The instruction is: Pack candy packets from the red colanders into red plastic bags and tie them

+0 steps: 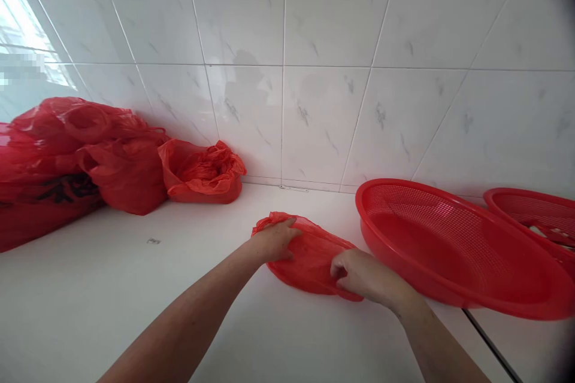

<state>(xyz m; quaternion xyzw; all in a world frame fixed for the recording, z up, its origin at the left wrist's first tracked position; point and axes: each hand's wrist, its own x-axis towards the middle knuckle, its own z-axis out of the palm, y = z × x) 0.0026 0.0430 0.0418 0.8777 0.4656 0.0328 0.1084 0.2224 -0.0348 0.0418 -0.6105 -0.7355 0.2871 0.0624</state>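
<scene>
A thin red plastic bag (312, 254) lies spread low on the white tabletop in front of me. My left hand (276, 240) rests on its left part, thumb and fingers stretched apart on the plastic. At the bag's right end, my right hand (359, 275) has its fingers curled in and closed against the plastic. Its fingertips are partly hidden. The bag looks nearly flat, with a crumpled edge at its far left. Just right of my right hand stands a large red plastic basket (422, 245) with perforated sides.
Several full red plastic bags (121, 173) are heaped at the left. Beside them, an open red bag (202, 173) stands against the tiled wall (323, 108). A second red basket (530, 209) with items inside is at the far right. A dark gap (489, 344) runs across the white tabletop (112, 305).
</scene>
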